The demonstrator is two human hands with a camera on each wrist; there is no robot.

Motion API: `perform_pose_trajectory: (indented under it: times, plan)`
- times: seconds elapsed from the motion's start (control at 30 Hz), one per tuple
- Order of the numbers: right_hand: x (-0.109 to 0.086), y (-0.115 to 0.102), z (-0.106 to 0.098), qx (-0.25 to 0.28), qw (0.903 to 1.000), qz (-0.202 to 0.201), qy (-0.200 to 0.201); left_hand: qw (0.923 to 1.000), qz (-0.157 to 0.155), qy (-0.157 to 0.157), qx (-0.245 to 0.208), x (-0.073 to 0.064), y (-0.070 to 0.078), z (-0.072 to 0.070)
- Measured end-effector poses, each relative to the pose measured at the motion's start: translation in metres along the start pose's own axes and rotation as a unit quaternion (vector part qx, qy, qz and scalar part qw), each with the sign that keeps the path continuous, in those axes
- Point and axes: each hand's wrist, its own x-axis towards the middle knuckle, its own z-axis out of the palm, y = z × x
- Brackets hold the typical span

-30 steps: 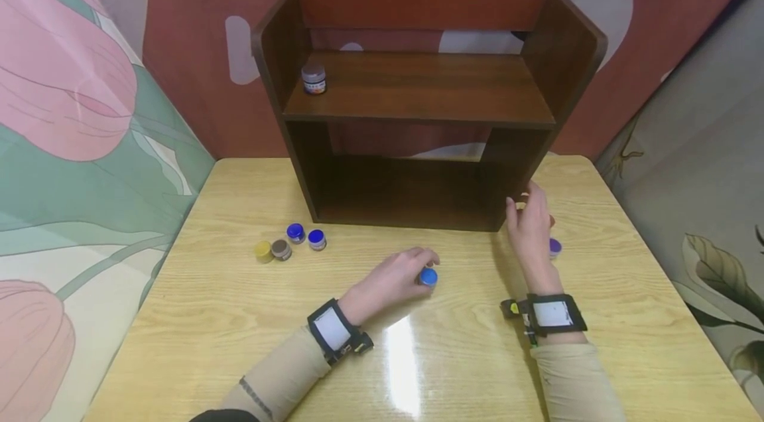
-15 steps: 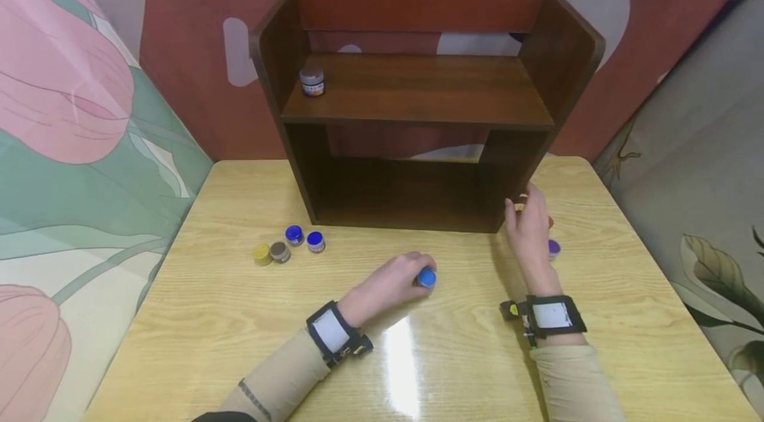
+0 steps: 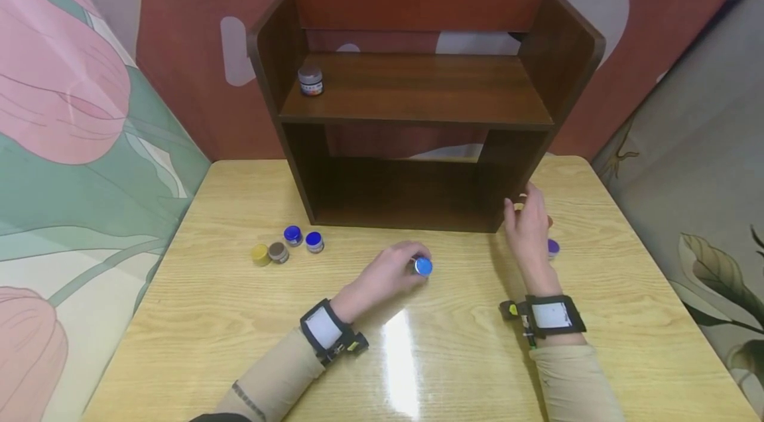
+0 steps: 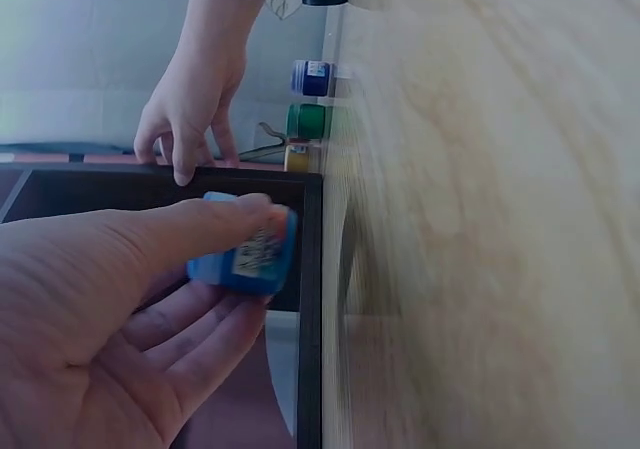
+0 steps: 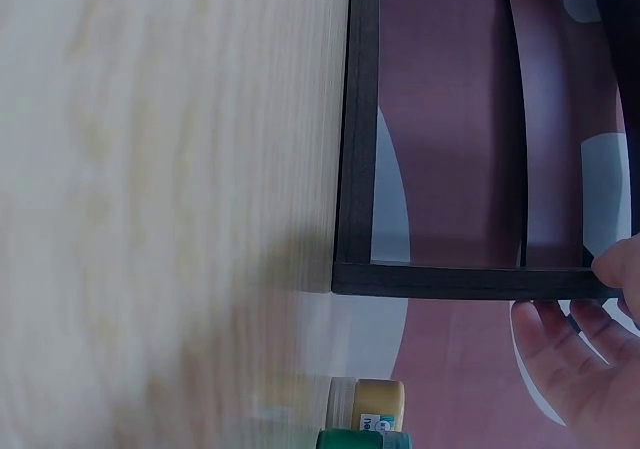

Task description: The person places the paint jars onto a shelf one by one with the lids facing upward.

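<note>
In the head view my left hand [image 3: 388, 275] pinches a small blue-lidded paint jar [image 3: 423, 267] between thumb and fingers. The left wrist view shows this blue jar [image 4: 245, 259] raised off the table, its label facing the camera. My right hand [image 3: 528, 233] holds the front edge of the right side panel of a dark brown wooden shelf [image 3: 418, 120]. In the right wrist view, the thumb lies at the panel's front and the fingers [image 5: 560, 349] bend along its outer side. A paint jar with a grey lid [image 3: 311, 80] stands at the left of the upper board.
Two dark-blue-lidded jars [image 3: 314, 242], a brown jar [image 3: 278, 252] and a yellow jar [image 3: 260, 255] stand on the table [image 3: 197, 316] left of the shelf. Beyond its right side are a purple-lidded jar [image 3: 553, 248], a green jar [image 4: 306, 121] and another yellow jar [image 5: 380, 405].
My left hand has closed around the blue jar, lifted it from the table and moved slightly toward the shelf. The right hand has stayed on the side panel.
</note>
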Motion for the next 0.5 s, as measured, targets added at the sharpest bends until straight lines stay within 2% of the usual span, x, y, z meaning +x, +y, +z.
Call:
perform_pose_trajectory:
  times: [0.23,0.5]
  plan:
    - [0.000,0.000,0.000,-0.001,1.0000,-0.001,0.002,0.9983,0.010,0.045,-0.036,0.001,0.001,-0.006]
    - [0.000,0.000,0.000,-0.001,1.0000,0.000,0.000,0.9933,-0.024,0.088,-0.071,0.003,0.000,-0.023]
